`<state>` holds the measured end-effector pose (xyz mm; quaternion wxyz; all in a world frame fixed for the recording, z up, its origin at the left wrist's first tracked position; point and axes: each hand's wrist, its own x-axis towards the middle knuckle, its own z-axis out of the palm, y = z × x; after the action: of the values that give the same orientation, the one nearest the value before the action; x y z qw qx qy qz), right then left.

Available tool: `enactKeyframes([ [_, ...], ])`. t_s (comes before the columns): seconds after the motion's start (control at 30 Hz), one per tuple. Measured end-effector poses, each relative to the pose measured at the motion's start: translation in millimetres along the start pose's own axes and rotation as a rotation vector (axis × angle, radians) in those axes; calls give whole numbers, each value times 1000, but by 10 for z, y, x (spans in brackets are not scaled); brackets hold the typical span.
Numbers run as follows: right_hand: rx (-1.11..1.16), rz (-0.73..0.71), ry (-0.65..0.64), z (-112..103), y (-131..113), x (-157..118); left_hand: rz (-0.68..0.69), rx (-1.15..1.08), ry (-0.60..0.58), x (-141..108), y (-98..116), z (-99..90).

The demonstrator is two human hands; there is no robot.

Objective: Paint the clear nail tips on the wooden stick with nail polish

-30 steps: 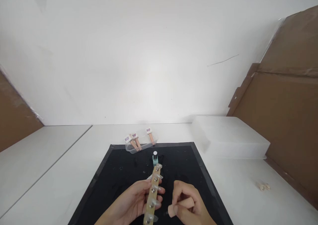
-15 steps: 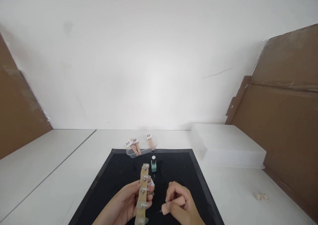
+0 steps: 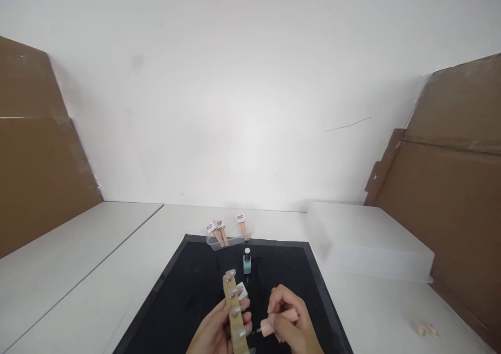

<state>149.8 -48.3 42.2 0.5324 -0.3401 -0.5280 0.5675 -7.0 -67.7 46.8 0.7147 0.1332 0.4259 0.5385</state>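
My left hand (image 3: 213, 330) holds a wooden strip (image 3: 235, 317) carrying several clear nail-shaped tips, with its fingers wrapped round the strip. A pink brush cap (image 3: 276, 322) is pinched in my right hand (image 3: 291, 317); its brush end points left, near one of the lower tips. Whether the brush touches the tip cannot be made out. Beyond the strip a small teal bottle (image 3: 247, 264) with a white top stands on the black mat (image 3: 188, 281). A white label (image 3: 242, 290) shows just behind the strip, and what it is fixed to is mostly hidden.
A clear tray (image 3: 230, 241) with pink-handled bottles (image 3: 222, 231) lies at the mat's far edge. At the right sits a translucent white box (image 3: 376, 244), with small pale rings (image 3: 426, 329) nearer me. Brown cardboard (image 3: 450, 203) stands on both sides.
The view has shifted, so the scene sits further right and slightly lower. The strip leans the other way now, and the brush tip is closer to it.
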Motion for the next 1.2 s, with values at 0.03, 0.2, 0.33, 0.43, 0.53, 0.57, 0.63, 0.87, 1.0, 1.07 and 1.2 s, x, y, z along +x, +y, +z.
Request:
enactKeyframes([
  [0.03,20,-4,-9,-3,20,-4,7,-15,-15,13,-27,0],
  [0.2,60,-5,-35,-7,73,-22,29,-37,-76,67,-148,23],
  [0.33,48,18,-21,-8,71,-10,-1,-30,-73,165,-253,-38],
  [0.43,57,42,-4,-6,83,11,-4,-33,-69,217,-286,-94],
  [0.53,79,66,-2,-6,121,34,1,-31,-61,223,-281,-110],
  [0.57,87,73,-6,-8,138,42,2,-32,-53,220,-277,-109],
  [0.63,99,80,-21,-11,171,58,-15,-40,-47,220,-271,-108],
  [0.87,44,107,-62,-42,263,95,-78,-55,-43,272,-290,-160],
  [1.0,-4,108,-87,-57,316,106,-73,-78,-35,311,-327,-180],
  [1.07,-4,115,-113,-56,327,113,-88,-73,-16,318,-332,-178],
  [1.2,-2,146,-163,-37,301,131,-91,-60,-20,309,-318,-160],
])
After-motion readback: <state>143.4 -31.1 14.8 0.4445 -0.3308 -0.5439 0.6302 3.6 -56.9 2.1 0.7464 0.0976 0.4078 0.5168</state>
